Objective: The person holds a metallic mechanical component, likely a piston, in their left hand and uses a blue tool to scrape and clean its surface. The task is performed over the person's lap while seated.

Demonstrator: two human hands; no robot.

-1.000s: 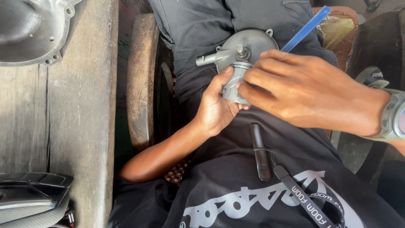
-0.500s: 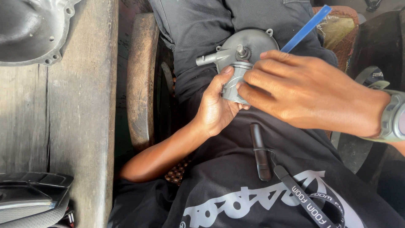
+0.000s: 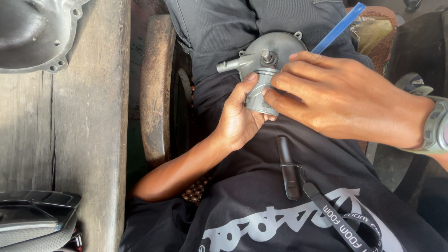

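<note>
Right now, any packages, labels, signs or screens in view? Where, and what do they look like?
No packages, signs or screens.
Shirt print: lower centre, on the black shirt, large white stylised lettering.
Lanyard strap: lower right across the lap, narrow black band with small white lettering.

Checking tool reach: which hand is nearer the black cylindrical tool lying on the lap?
Left. The left hand holds the grey metal part just above-left of the black tool; the right hand sits higher, right.

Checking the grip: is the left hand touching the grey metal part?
Touching. The head view shows the left hand wrapped around the grey metal part, thumb pressed against its cylindrical body, with no gap; the right hand also rests on it.
</note>
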